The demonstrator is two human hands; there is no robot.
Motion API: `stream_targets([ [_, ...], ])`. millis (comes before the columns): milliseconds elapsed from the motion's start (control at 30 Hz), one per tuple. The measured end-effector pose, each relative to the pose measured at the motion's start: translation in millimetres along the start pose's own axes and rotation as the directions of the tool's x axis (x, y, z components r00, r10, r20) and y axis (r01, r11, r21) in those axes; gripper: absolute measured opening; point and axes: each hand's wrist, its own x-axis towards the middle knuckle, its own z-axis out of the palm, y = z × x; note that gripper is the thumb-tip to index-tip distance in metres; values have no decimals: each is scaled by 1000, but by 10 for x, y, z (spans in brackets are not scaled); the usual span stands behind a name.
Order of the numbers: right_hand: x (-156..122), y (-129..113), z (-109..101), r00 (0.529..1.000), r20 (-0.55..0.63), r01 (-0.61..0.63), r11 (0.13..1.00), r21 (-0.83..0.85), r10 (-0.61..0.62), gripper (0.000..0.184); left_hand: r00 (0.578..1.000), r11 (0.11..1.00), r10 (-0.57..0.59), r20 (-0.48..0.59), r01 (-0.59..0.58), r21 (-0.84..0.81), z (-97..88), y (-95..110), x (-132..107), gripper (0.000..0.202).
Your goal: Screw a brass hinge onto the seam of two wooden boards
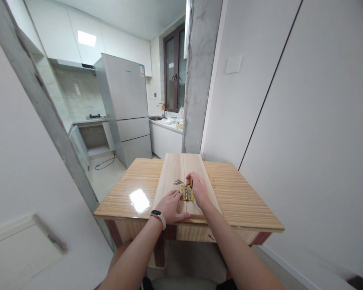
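Observation:
Two pale wooden boards [175,171] lie side by side along the middle of a glossy striped wooden table [139,181]. A brass hinge [186,193] sits across the seam between them. My left hand [170,206], with a watch on the wrist, lies flat on the left board, its fingertips at the hinge. My right hand [197,188] is closed around a yellow-handled tool [191,182] held upright over the hinge; the tool's tip is hidden. A few small screws [178,182] lie on the boards just beyond the hinge.
A concrete pillar [199,76] and a white wall stand right behind the table. At the back left is a kitchen with a grey fridge [125,106], a counter with a sink [166,121] and a window. A slanted grey beam [39,100] runs along the left.

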Motion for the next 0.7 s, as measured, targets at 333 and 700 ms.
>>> stream_targets([
  [333,-42,33,25,998,-14,-58,996,67,59,31,1000,1000,11,-11,-11,-10,-5,8,7,89],
  [700,-6,26,-10,998,30,-50,996,80,48,38,1000,1000,11,-1,-11,-2,5,-10,-3,89],
])
